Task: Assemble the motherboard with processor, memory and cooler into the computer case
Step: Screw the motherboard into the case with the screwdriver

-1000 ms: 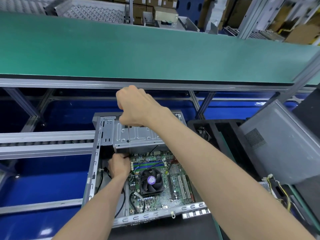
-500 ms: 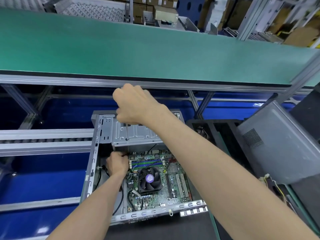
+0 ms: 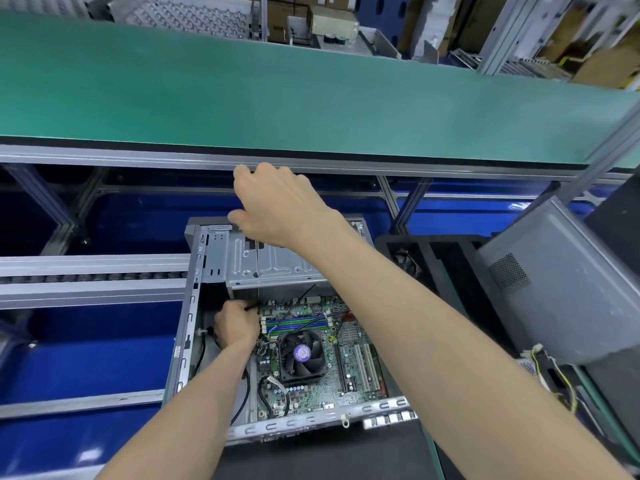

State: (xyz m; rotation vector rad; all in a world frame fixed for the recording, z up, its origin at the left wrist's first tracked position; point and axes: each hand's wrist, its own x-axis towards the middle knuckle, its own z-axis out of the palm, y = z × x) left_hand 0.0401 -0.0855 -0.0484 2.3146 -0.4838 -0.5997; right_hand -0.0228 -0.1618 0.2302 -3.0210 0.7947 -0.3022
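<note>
- The motherboard (image 3: 311, 355) already lies flat inside the open computer case (image 3: 194, 306), with the cooler fan (image 3: 302, 355) and memory sticks (image 3: 298, 323) mounted on it.
- Your right hand (image 3: 277, 206) grips the top of a long screwdriver (image 3: 257, 261) standing upright over the board's far-left corner.
- Your left hand (image 3: 237, 325) is curled at that corner, seemingly steadying the tip; what it pinches is hidden.
- Judging by this, you are fastening the board; other screws probably remain.
</note>
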